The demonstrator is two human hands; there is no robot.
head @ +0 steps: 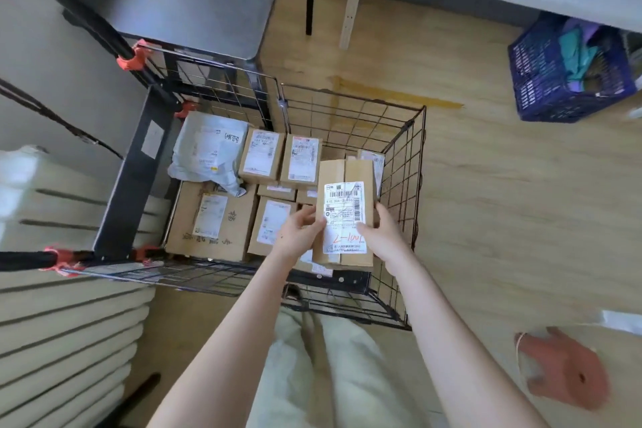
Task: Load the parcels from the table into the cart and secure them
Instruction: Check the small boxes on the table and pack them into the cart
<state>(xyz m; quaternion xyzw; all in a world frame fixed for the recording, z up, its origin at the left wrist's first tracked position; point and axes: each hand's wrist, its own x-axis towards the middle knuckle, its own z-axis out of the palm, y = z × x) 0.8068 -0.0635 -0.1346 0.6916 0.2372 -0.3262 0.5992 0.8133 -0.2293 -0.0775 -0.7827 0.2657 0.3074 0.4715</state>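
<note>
Both hands hold one labelled box point(347, 215) over the right side of the wire cart point(403, 163): the left hand point(300, 231) grips its left edge, the right hand point(380, 231) its right edge. Other boxes point(212, 219) and a grey mailer point(208, 149) lie packed in the cart beneath.

Brown box point(361, 174) shows a white label point(342, 208), red scrawl on it. Black wire-grid cart point(403, 163), orange clips point(130, 59), pale grey bag point(205, 149). Blue lattice crate point(542, 87) on tan wood-grain floor point(503, 201).
</note>
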